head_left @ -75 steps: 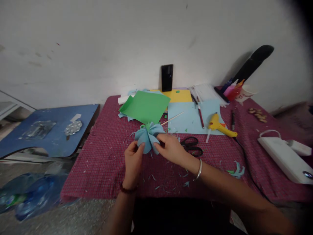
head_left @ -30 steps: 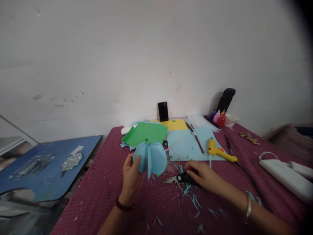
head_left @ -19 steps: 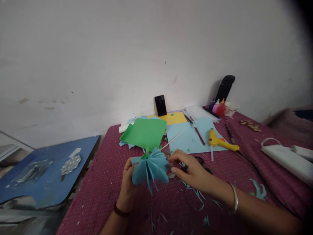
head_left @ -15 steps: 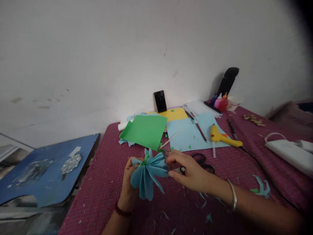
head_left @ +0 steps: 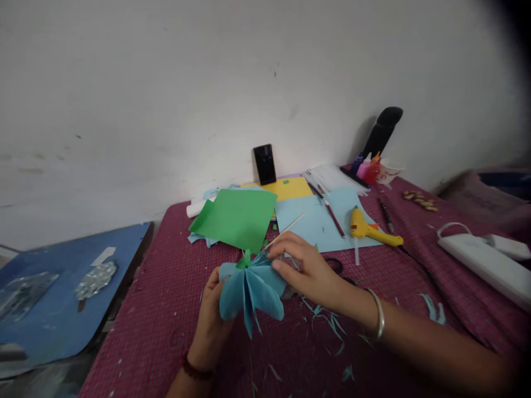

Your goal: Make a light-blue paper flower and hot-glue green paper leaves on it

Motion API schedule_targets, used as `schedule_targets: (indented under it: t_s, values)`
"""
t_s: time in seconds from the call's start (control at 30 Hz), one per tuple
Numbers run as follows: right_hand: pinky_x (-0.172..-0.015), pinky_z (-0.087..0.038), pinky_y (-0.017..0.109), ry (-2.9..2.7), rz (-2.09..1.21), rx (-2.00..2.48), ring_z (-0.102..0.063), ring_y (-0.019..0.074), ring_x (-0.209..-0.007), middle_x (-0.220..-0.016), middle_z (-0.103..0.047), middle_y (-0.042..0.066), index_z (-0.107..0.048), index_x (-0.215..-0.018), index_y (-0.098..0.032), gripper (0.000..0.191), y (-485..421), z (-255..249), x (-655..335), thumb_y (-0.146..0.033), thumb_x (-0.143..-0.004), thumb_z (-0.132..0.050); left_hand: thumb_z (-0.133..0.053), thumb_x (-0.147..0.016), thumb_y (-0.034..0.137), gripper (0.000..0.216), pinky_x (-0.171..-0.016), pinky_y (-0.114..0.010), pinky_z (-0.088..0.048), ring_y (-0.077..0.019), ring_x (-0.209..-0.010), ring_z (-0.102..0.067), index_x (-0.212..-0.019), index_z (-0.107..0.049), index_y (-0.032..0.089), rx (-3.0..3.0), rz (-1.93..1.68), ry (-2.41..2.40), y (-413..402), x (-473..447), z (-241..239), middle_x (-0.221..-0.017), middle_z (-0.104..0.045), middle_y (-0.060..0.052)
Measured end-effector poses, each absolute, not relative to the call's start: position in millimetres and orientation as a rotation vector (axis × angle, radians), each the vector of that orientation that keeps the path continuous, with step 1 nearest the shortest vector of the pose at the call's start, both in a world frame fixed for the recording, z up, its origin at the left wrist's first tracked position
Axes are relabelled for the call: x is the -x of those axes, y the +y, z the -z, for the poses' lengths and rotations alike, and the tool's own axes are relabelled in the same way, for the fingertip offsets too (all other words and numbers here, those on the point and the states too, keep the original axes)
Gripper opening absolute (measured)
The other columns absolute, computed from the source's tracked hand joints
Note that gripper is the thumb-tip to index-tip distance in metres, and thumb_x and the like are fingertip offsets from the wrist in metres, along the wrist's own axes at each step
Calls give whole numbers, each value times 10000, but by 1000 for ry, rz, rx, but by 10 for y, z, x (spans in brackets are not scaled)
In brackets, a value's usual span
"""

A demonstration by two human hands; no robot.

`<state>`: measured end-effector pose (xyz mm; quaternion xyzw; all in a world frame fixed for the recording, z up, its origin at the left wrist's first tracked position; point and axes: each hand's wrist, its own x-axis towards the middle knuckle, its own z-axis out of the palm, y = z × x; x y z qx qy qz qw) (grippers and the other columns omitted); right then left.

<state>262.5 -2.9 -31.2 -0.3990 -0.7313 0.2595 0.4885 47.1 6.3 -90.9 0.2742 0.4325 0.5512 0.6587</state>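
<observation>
A light blue paper flower (head_left: pixel 251 293) with folded petals and a green paper strip (head_left: pixel 245 260) at its top hangs over the near part of the table. My left hand (head_left: pixel 215 312) grips it from the left side, with its fingers partly hidden behind the petals. On the other side, my right hand (head_left: pixel 305 268) has thumb and fingertips closed on the upper right petal edge. Black-handled scissors (head_left: pixel 334 265) lie partly hidden behind my right hand. Beyond the flower is a green paper sheet (head_left: pixel 236 216), and a thin wooden stick (head_left: pixel 286 229) lies to its right.
A yellow glue gun (head_left: pixel 373 231) with its cord lies on the right, beside a light blue sheet (head_left: pixel 311 221). Farther right is a white power strip (head_left: pixel 485 265). A phone (head_left: pixel 264 164) leans on the wall. Blue paper scraps (head_left: pixel 327 320) litter the red checked cloth.
The flower has tilted, so its petals now hang more downward. My right hand has shifted left and up along the petals. The camera view has turned slightly to the right.
</observation>
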Motion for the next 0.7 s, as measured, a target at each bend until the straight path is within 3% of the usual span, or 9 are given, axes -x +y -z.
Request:
schedule_targets:
  t_s: [0.13,0.3,0.4,0.5,0.57,0.7]
  values:
    - [-832,-465,364,-1857,-615,994,-585,202,-900,-900,-631,55,-643,-892,-200,89,94,242,-2526,-208,-883,-555,-829,-581,273,314,-513,-218,-482,-95,-498,-554,-783,-603,191,-628,-1255,969,62,-470,937,-629,-630,46]
    - [-765,-450,343,-1766,-392,1050,-572,185,-822,-824,-606,34,-610,-854,-211,93,-76,184,-2546,-181,-894,-532,-799,-653,277,288,-575,-207,-496,-92,-577,-584,-860,-619,188,-654,-1349,1001,25,-505,906,-718,-660,35]
    - [-643,-433,282,-1890,-578,1031,-552,139,-677,-734,-590,0,-607,-834,-210,100,-271,169,-2503,-169,-893,-538,-793,-676,314,287,-586,-200,-485,-90,-600,-583,-863,-608,200,-670,-1452,1025,-14,-527,896,-726,-641,45]
    - [-623,-444,265,-1923,-821,1090,-578,133,-681,-808,-639,19,-637,-924,-195,103,-343,234,-2415,-180,-882,-545,-752,-734,371,254,-554,-201,-461,-92,-581,-559,-850,-604,200,-806,-1545,1094,-74,-535,916,-706,-616,47]
    - [-649,-459,278,-1853,-913,1127,-595,152,-737,-874,-659,42,-635,-996,-181,143,-307,320,-2370,-217,-885,-552,-691,-809,358,182,-615,-215,-486,-114,-667,-601,-872,-621,203,-1037,-1593,1189,-122,-538,946,-771,-650,23]
    - [-739,-478,308,-1666,-1102,970,-592,183,-861,-970,-646,63,-589,-1079,-164,261,-174,520,-2343,-325,-873,-605,-585,-885,198,66,-887,-292,-502,-164,-1001,-643,-923,-632,222,-1688,-1620,1215,-201,-583,1026,-1054,-693,-31]
